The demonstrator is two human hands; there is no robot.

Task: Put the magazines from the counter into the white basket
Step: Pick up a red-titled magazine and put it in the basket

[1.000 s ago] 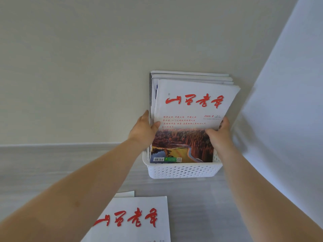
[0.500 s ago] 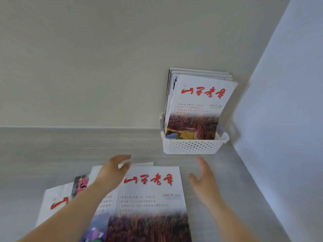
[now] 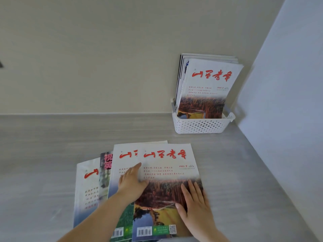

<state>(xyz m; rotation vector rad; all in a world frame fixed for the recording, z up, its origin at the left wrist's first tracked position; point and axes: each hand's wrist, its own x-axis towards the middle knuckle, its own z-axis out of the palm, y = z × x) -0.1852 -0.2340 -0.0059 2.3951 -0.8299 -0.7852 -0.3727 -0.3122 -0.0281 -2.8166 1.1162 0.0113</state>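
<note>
The top magazine (image 3: 167, 172), thin and glossy, is lying flat on a fanned pile (image 3: 87, 180) near the front edge of the counter (image 3: 52, 154); it is likely handling light, floppy and slick, best lifted by both side edges. The left hand (image 3: 132, 182) is resting flat-fingered at its left edge, the right hand (image 3: 194, 201) pressing open-palmed on its lower right, the white basket (image 3: 201, 126) standing in the far right corner.
</note>
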